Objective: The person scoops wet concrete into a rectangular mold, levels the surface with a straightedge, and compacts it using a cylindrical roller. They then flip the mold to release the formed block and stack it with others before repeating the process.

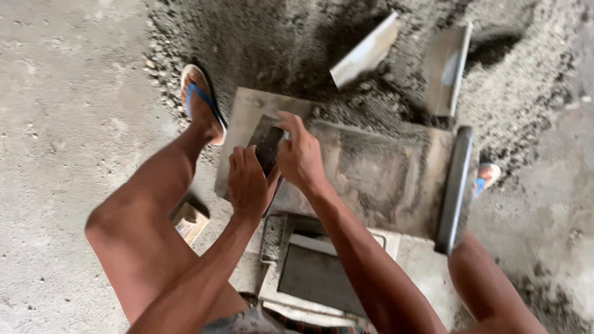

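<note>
The flip-flop (201, 102) has blue straps on a pale sole, and the floor (62, 124) is dull grey concrete beside darker grey sand (278, 43). The slab (266, 145) is dark grey; the mould (383, 179) is grey-brown, dusted with cement.

You are not looking at any signs, screens or labels here. Only one thing is looking a bit like a package: a small box (189, 221) is lying on the floor, just beside your left leg. It is showing a tan top and a pale side with a bit of red and blue on it. Your leg is hiding part of it, so you are not seeing its whole shape. It is too small and blurry to tell more.
</note>
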